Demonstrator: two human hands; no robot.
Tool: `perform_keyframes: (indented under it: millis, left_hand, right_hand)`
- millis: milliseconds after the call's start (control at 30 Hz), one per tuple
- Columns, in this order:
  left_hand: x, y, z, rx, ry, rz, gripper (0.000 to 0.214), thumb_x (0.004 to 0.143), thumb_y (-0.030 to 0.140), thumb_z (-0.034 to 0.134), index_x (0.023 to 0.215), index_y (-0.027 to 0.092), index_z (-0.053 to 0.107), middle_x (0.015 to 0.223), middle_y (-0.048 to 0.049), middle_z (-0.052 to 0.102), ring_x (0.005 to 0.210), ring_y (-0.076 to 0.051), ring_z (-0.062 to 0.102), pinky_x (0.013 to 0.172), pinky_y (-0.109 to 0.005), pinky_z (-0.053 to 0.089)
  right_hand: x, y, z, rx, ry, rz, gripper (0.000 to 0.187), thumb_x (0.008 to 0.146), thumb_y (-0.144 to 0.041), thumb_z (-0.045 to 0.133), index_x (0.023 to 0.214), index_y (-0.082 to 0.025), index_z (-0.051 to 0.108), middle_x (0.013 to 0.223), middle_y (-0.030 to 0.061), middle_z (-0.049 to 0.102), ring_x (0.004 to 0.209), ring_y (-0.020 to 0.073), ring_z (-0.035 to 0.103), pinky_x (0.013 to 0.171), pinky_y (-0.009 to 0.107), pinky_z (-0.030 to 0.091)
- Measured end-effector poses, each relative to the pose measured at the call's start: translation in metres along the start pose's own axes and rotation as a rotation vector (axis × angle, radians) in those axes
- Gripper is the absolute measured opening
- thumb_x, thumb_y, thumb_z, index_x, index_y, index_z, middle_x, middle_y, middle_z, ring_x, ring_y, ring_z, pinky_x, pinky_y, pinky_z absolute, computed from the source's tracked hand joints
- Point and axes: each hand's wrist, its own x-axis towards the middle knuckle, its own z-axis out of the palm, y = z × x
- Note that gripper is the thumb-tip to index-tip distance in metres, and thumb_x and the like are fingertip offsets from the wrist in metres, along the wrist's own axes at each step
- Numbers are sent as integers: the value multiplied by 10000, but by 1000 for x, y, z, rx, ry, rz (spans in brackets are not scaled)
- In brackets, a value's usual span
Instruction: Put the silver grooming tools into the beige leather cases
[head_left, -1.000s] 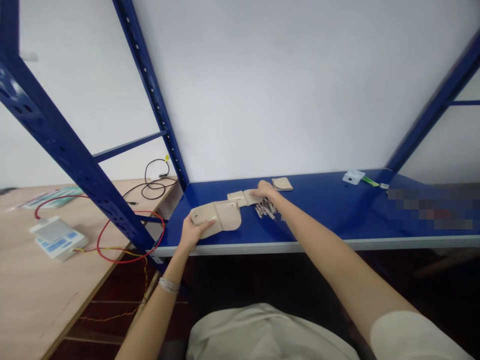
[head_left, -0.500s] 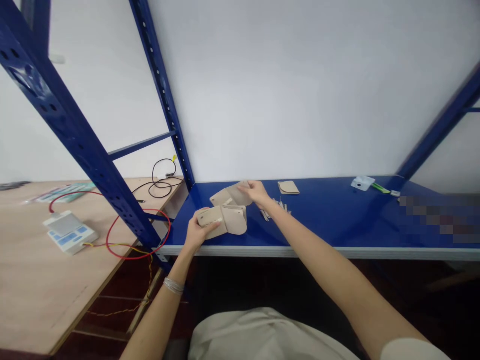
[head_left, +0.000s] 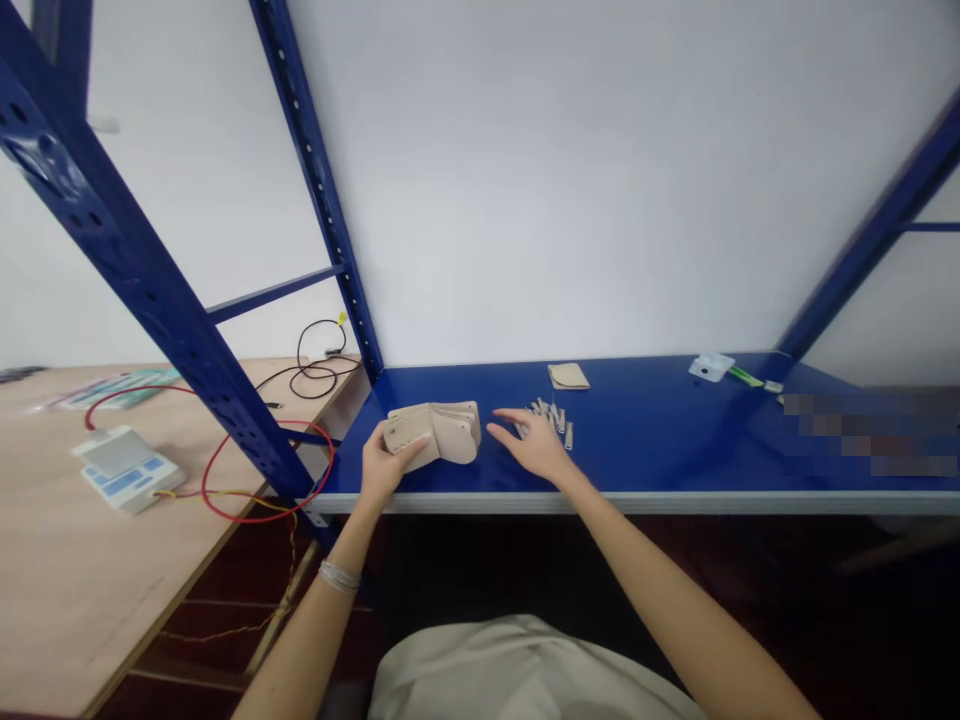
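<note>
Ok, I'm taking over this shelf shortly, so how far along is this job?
Done, it seems: the beige pieces are folded into one stack. In hand: the left hand grips that stack against the blue steel shelf. Left: small metal clips lie loose beside the open right hand, and a flat beige piece lies apart behind them.

We note a digital scale on the wooden counter at lower left, with a red wire looping beside it and around the blue steel upright. A black cable lies coiled at the counter's far corner. At right, a small white device rests on the blue shelf.
</note>
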Motion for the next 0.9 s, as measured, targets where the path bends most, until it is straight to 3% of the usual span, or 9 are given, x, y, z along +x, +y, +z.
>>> perform_keyframes:
  millis: [67,100,167,267,400,533,700,900]
  left_hand:
    - [1,1,1,-22,10,-28,551,566,348,855,1042,153,656,994,-75,713,901,-224,666,800,-324,534]
    - [1,2,2,-28,11,-42,567,560,345,859,1052,151,656,1010,-81,712,912,-229,667,810,-332,536]
    - [2,3,3,-25,13,-59,585,547,340,867,1058,148,658,1024,-88,712,927,-238,668,830,-348,535]
    - [1,3,3,-20,16,-60,586,542,338,869,1058,153,665,1024,-88,714,934,-242,668,844,-356,533]
    - [0,5,1,-57,13,-60,594,529,336,873,1055,150,669,1018,-91,714,920,-236,670,831,-347,536]
    - [0,6,2,-73,25,-85,603,499,330,885,1032,142,676,1008,-97,717,909,-239,670,818,-346,538]
    - [-1,8,4,-72,35,-84,597,512,339,880,1035,141,671,986,-94,714,888,-233,667,791,-340,542]
    - [-5,12,5,-82,44,-74,584,527,344,870,1034,139,665,985,-87,712,888,-226,669,802,-334,537]
  right_hand:
    - [-9,15,-17,-317,202,89,829,723,-644,649,1369,-141,519,1416,194,482,1365,376,364,1109,521,293]
    - [-11,24,-24,-431,243,169,985,682,-672,670,1456,-127,395,1479,231,380,1405,416,271,1107,558,267]
    - [-11,38,-31,-567,226,276,1174,632,-737,665,1531,-142,201,1546,265,209,1429,468,155,1101,594,228]
    - [0,48,-29,-640,88,305,1255,596,-830,604,1547,-195,88,1579,254,82,1435,492,75,1105,597,187]
    - [26,49,-17,-694,6,307,1136,699,-851,454,1545,-168,123,1570,258,142,1432,486,105,1112,579,167]
    - [46,54,-11,-737,-78,187,900,838,-762,338,1482,-135,342,1544,231,263,1435,426,176,1129,527,165]
    - [62,55,13,-737,-104,41,745,887,-662,383,1415,-141,452,1482,183,399,1404,347,278,1142,466,182]
    - [79,36,55,-741,-124,-82,597,906,-432,476,1399,-97,470,1407,225,457,1329,328,394,1105,416,281]
